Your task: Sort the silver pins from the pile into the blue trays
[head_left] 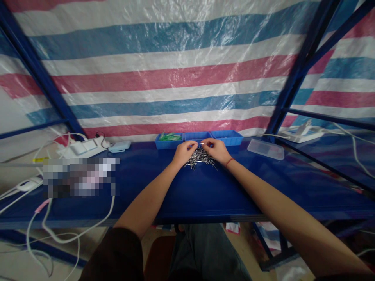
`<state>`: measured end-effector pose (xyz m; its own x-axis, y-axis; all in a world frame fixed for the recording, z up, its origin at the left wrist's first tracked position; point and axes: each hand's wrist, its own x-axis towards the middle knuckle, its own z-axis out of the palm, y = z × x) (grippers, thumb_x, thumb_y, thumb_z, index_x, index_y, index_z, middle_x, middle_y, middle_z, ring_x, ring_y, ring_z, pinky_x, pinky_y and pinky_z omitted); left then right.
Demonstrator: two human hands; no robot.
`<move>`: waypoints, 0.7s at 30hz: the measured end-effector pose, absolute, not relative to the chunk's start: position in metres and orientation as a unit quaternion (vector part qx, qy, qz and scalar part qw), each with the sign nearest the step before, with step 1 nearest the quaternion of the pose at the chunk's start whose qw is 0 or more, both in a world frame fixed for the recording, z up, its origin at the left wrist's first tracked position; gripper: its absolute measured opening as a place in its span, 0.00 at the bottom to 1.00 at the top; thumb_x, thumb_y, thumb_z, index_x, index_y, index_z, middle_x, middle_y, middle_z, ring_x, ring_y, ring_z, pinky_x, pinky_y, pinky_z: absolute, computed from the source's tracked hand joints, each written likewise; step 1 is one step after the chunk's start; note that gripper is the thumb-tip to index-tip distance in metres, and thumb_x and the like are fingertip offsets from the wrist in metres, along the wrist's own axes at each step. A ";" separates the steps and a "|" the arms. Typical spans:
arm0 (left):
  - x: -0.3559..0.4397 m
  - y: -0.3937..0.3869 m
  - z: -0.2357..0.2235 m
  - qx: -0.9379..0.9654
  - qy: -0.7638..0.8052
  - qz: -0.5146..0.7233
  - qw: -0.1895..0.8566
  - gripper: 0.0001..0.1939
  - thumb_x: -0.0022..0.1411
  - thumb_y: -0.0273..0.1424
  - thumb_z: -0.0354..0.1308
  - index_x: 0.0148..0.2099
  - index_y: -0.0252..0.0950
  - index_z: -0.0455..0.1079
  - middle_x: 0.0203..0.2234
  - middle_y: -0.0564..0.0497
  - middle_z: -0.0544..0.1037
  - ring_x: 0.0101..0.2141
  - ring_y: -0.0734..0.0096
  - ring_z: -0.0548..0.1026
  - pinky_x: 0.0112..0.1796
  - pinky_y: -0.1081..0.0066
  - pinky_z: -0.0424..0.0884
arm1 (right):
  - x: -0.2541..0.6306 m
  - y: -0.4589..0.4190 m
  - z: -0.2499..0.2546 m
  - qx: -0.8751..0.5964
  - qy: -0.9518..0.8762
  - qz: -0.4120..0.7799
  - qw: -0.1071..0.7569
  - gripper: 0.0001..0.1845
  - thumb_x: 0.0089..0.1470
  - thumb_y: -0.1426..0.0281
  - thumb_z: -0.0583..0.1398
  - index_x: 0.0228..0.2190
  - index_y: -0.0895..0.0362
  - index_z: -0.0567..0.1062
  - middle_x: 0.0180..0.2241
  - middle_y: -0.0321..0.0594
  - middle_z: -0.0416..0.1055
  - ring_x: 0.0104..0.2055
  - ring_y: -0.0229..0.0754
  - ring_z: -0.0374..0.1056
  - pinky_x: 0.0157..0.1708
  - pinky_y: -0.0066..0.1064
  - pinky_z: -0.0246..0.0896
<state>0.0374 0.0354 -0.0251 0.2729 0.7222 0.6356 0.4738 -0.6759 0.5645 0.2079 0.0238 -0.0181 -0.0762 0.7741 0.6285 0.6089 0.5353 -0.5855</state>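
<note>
My left hand (185, 151) and my right hand (216, 149) meet above a pile of small metal pins (201, 157) on the blue table. Between the fingertips of both hands runs a thin, light-coloured pin (200, 144), pinched at either end. It is too small for me to make out its details. Right behind the hands stands a blue divided tray (162, 145). Green pieces (170, 136) lie in its left compartment; what the middle and right compartments hold is hard to see.
A clear plastic lid or box (266, 149) lies to the right of the tray. On the left are a light blue case (119, 146), a white power strip (83, 147) and white cables (109, 212). Blue frame posts (285, 97) and a striped sheet bound the back.
</note>
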 end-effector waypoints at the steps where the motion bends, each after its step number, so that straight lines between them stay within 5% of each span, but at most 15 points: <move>1: 0.037 0.036 -0.026 0.789 0.381 0.465 0.129 0.09 0.59 0.32 0.53 0.39 0.36 0.73 0.35 0.51 0.79 0.34 0.72 0.75 0.39 0.73 0.69 | 0.208 0.023 -0.017 -0.475 -0.723 0.082 0.494 0.11 0.47 0.69 0.57 0.32 0.59 0.77 0.31 0.41 0.75 0.28 0.38 0.66 0.32 0.31 0.61; 13: 0.034 0.040 -0.028 0.815 0.365 0.447 0.040 0.12 0.63 0.32 0.48 0.42 0.35 0.70 0.37 0.48 0.76 0.38 0.70 0.73 0.43 0.71 0.66 | 0.208 0.015 -0.006 -0.440 -0.749 -0.013 0.495 0.12 0.51 0.65 0.56 0.22 0.59 0.72 0.23 0.38 0.70 0.26 0.36 0.63 0.29 0.28 0.58; 21: 0.035 0.036 -0.023 0.815 0.404 0.414 0.022 0.16 0.65 0.35 0.44 0.39 0.34 0.71 0.35 0.47 0.75 0.39 0.67 0.71 0.44 0.70 0.65 | 0.268 0.040 -0.006 -0.638 -0.533 -0.121 0.543 0.20 0.55 0.58 0.50 0.29 0.60 0.74 0.30 0.47 0.72 0.33 0.44 0.66 0.36 0.36 0.58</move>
<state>0.0350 0.0362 -0.0232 0.3301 0.6769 0.6579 0.6407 -0.6725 0.3705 0.2677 0.0404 -0.0055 0.4032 0.5488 0.7323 0.8111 0.1562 -0.5636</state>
